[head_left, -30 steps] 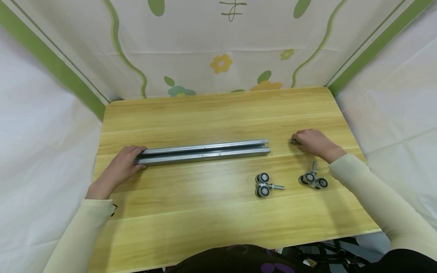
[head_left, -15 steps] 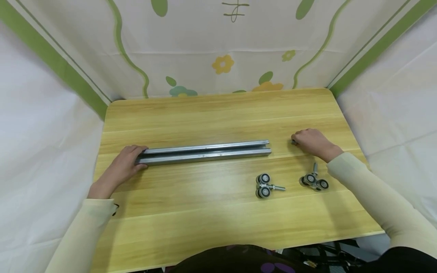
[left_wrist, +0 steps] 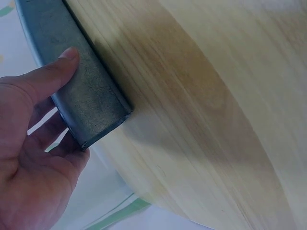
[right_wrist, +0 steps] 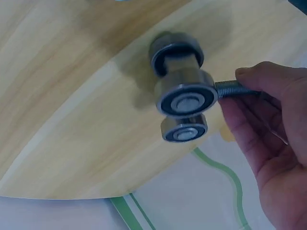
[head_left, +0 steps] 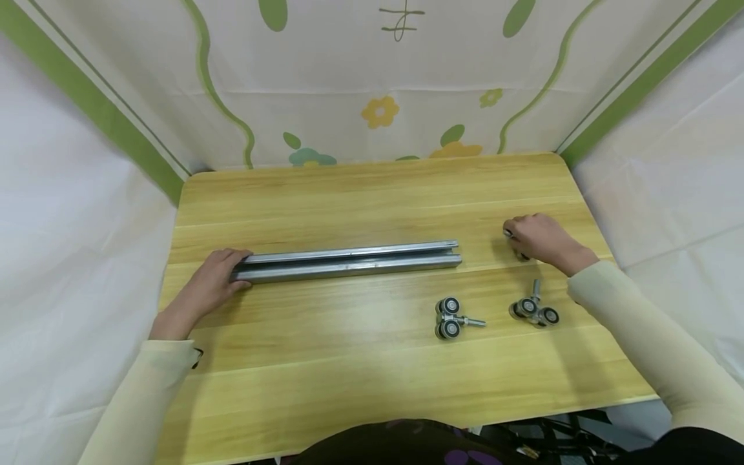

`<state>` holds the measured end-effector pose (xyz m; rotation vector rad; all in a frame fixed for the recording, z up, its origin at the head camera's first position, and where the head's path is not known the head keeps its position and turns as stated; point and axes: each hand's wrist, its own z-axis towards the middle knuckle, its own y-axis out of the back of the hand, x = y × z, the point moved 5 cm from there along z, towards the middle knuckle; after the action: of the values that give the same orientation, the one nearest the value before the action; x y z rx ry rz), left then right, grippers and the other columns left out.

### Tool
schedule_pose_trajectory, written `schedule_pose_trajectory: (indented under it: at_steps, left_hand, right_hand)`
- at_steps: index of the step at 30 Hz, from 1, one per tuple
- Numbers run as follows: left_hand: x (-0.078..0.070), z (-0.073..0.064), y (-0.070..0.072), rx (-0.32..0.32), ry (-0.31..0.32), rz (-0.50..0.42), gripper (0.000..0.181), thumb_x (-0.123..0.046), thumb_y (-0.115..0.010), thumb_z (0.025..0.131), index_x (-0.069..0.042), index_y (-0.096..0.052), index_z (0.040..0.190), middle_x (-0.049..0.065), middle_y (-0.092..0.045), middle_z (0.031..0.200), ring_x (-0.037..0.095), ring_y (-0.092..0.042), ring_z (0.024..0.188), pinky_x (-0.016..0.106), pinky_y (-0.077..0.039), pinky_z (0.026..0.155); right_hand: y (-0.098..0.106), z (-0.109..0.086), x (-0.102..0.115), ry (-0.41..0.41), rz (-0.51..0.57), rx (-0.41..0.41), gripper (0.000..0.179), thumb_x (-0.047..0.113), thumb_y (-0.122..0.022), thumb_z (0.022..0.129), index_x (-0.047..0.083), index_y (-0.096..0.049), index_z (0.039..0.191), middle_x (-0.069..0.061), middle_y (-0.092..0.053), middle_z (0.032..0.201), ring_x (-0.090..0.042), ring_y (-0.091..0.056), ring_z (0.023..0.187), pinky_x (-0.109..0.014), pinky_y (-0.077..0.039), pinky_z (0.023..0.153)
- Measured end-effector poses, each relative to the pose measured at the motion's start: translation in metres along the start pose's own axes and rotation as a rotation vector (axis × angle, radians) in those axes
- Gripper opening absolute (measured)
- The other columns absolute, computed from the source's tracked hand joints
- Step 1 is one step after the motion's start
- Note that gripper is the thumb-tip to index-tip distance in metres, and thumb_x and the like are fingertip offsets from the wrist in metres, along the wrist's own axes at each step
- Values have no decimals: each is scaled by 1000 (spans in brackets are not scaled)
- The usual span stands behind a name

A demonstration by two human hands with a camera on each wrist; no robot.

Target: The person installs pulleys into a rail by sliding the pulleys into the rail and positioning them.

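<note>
In the head view, my left hand (head_left: 209,284) grips the left end of a long steel track rail (head_left: 349,267) lying across the table, its slot showing. The left wrist view has the thumb on the rail's flat side (left_wrist: 93,96) and the fingers around the other side. My right hand (head_left: 543,239), to the right of the rail, holds a roller trolley. In the right wrist view the thumb and fingers pinch its threaded bolt (right_wrist: 232,88), and its bearing wheels (right_wrist: 187,100) stick out. From above, the hand mostly hides this trolley.
Two more roller trolleys rest on the wooden table (head_left: 325,387): one below the rail's right end (head_left: 450,329), the other (head_left: 527,307) just below the right hand. A white printed curtain (head_left: 325,58) hangs behind the table, with white cloth at both sides.
My right hand has lifted and shifted slightly right with the roller trolley, whose wheels now show beneath the hand. My left hand and the rail stay in place.
</note>
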<state>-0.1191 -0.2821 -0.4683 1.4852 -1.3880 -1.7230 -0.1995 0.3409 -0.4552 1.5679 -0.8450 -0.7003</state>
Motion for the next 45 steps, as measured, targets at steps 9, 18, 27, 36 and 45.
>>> schedule_pose_trajectory:
  at_steps: [9,18,27,36,45]
  left_hand:
    - [-1,-1,-1,1,7,0,61,-4,-83,90,8,-55,143,34,-61,134,53,-53,126,67,-44,107]
    - [1,-1,0,-5,9,-4,61,-4,-83,90,8,-55,143,34,-61,134,53,-53,126,68,-44,107]
    - [1,-1,-1,-4,2,-6,61,-3,-83,89,8,-55,142,35,-61,133,54,-53,126,68,-43,108]
    - [0,-2,-1,-1,11,-5,61,-3,-83,90,8,-54,143,35,-60,134,54,-52,127,69,-43,108]
    - [0,-1,-2,-7,16,-6,62,-3,-83,90,8,-54,143,35,-60,134,54,-51,128,69,-43,109]
  right_hand:
    - [18,-5,-3,-41,98,-71,3,-1,-67,98,-2,-69,97,-9,-67,78,-16,-52,57,-36,-48,54]
    - [19,-12,-10,-119,196,-58,18,0,-63,101,-10,-72,112,-24,-74,103,-24,-67,71,-47,-60,66]
    - [15,-6,-13,-193,241,-26,19,3,-63,100,-10,-73,110,-22,-75,92,-17,-56,55,-39,-51,55]
    - [10,-3,-15,-250,228,2,30,15,-65,105,-14,-72,111,-19,-73,80,-18,-57,52,-43,-55,58]
    - [10,1,-15,-238,225,4,21,8,-67,102,-11,-75,105,-24,-75,88,-19,-63,58,-46,-57,60]
